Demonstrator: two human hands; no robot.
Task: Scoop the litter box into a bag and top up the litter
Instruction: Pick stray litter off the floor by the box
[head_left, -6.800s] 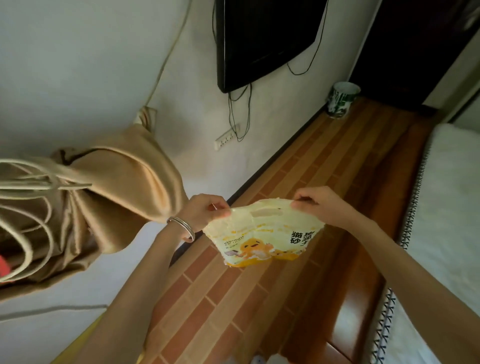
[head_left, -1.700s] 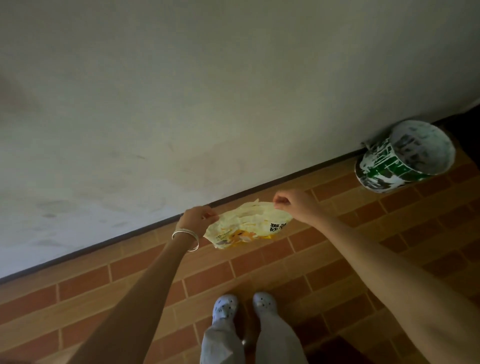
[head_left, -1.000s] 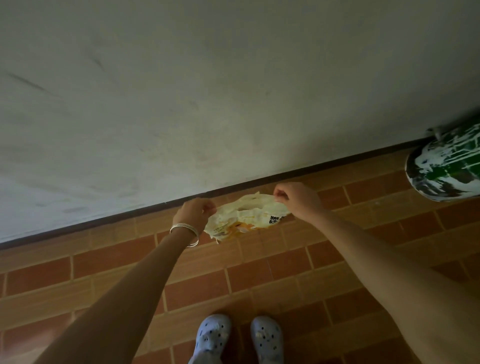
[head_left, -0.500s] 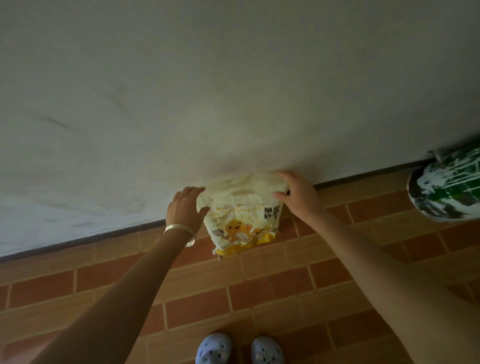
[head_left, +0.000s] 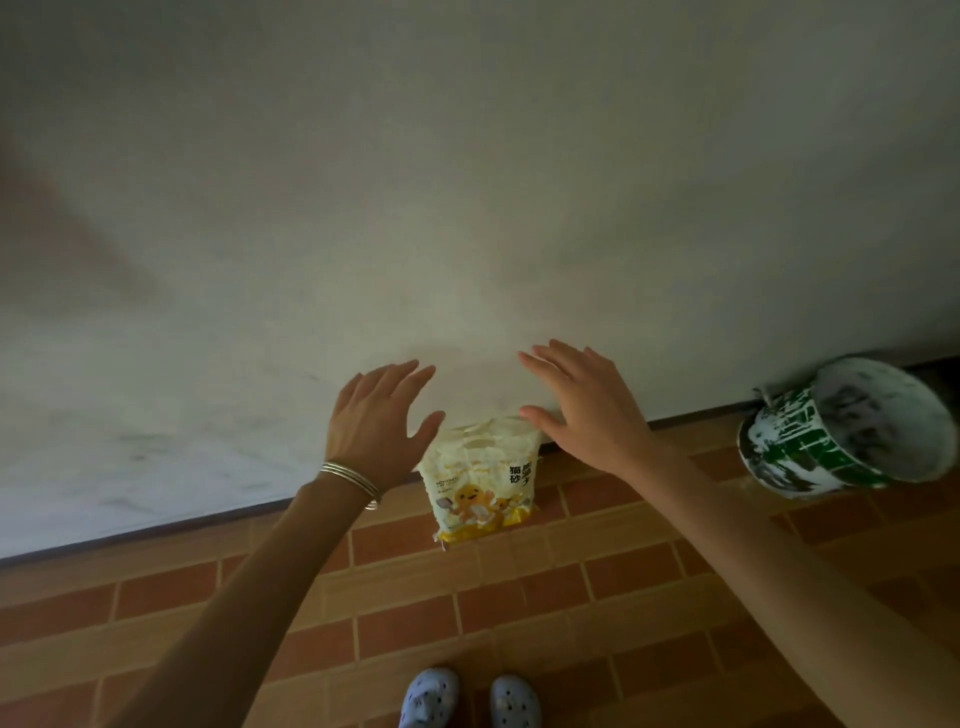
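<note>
A cream and yellow cat litter bag (head_left: 480, 480) with cartoon figures stands upright on the brick-pattern floor, leaning against the white wall. My left hand (head_left: 376, 423), with bangles on its wrist, hovers just left of the bag's top with fingers spread. My right hand (head_left: 582, 405) hovers just right of the top, fingers straight. Neither hand holds the bag. No litter box is in view.
A paint-stained white and green bucket (head_left: 841, 431) lies tilted against the wall at the right. My two feet in pale clogs (head_left: 467, 699) stand at the bottom edge. A dark skirting strip (head_left: 156, 527) runs along the base of the wall.
I lowered the bag to the floor against the wall, then let go of it. Both hands have opened and lifted slightly away from its top.
</note>
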